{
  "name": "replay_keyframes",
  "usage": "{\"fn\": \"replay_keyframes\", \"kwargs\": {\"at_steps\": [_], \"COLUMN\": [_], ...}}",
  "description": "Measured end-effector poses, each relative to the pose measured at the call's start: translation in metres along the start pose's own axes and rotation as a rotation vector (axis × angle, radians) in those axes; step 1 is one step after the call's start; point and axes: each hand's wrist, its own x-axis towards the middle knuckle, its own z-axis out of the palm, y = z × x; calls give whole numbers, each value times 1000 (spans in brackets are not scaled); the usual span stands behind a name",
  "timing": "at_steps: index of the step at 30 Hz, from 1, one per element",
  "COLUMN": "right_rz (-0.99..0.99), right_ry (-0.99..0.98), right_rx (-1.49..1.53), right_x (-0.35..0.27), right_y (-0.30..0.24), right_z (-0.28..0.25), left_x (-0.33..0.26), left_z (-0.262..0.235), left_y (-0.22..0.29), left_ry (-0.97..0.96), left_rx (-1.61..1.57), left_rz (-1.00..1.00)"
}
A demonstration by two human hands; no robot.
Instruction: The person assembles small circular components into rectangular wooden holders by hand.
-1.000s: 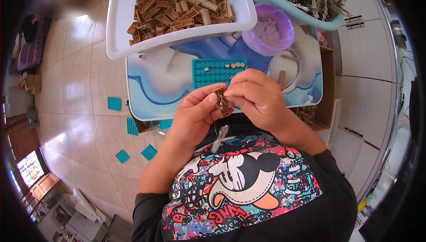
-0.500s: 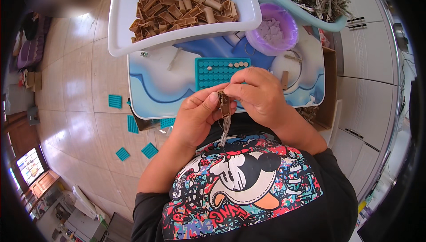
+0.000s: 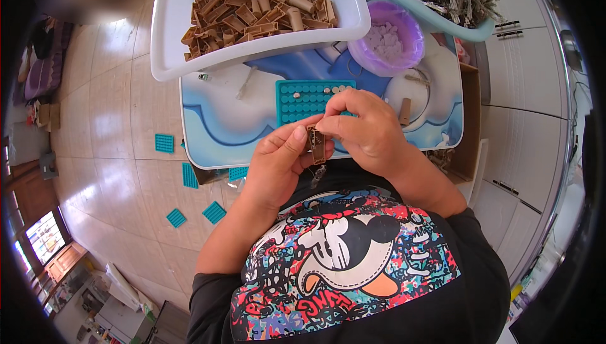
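My left hand (image 3: 276,158) is closed around a small brown plastic battery case (image 3: 318,149), held upright over the table's near edge with its open side showing. A bundle of clear string-light wire (image 3: 319,176) hangs from its lower end. The fingertips of my right hand (image 3: 369,128) are pinched at the case's upper end; whatever they hold is hidden. Just beyond both hands lies a teal tray with round pockets (image 3: 288,104). A few silver button cells (image 3: 327,90) sit in it, and my right hand covers part of its right side.
A white bin (image 3: 265,49) of brown cases (image 3: 243,12) stands at the far left of the table (image 3: 211,145). Beside it are a purple-lined bowl (image 3: 417,41) with pale lumps and a pale teal tub (image 3: 435,22) heaped with wire lights. Teal trays (image 3: 214,212) lie on the floor at left.
The hands and the case have shifted slightly to the left and up. The hanging wire bundle looks shorter and more bunched below the case. Both grips stay the same.
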Motion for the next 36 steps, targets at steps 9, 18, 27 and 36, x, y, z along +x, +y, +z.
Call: {"fn": "replay_keyframes", "kwargs": {"at_steps": [9, 18, 27, 36], "right_rz": [41, -7, 422, 763], "right_ry": [71, 11, -92, 86], "right_rx": [-1, -20, 278, 1154], "right_x": [-2, -9, -19, -39], "right_y": [-5, -12, -24, -8], "right_z": [7, 9, 17, 21], "left_x": [0, 1, 4, 1], "left_z": [0, -2, 5, 5], "left_y": [-3, -4, -6, 3], "left_ry": [58, 100, 289, 366], "left_rx": [124, 93, 304, 163], "left_rz": [81, 153, 413, 500]}}
